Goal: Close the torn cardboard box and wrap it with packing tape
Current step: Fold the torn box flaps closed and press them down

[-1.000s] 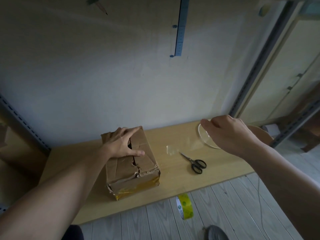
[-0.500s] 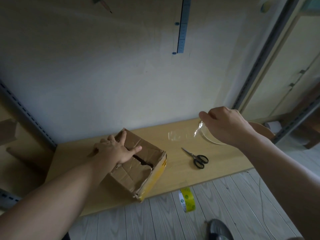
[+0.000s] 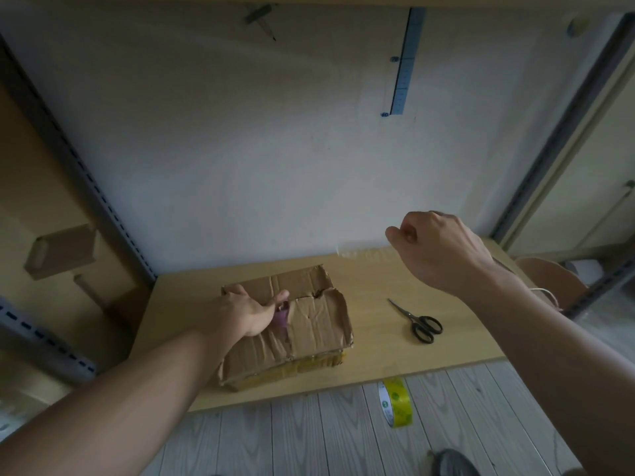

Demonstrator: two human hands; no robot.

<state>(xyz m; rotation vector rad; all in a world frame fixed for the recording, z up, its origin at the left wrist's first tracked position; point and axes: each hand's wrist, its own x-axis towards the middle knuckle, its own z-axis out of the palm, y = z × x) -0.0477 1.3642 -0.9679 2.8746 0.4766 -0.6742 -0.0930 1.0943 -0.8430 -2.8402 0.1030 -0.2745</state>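
On the table, left hand (image 3: 245, 312) presses the torn box (image 3: 309, 324) — purple inside; right hand (image 3: 436, 249) pinches tape strip (image 3: 364, 252).

Both forearms bare, no sleeves; hands (image 3: 247, 312) ungloved; dark shoe (image 3: 453, 463) below.

Left hand (image 3: 245, 312) flat on torn cardboard box (image 3: 309, 324), right hand (image 3: 436, 249) pinching clear tape strip (image 3: 364, 252).

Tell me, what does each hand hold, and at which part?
Right hand pinches one end of a clear tape strip. Left hand only presses the box top.
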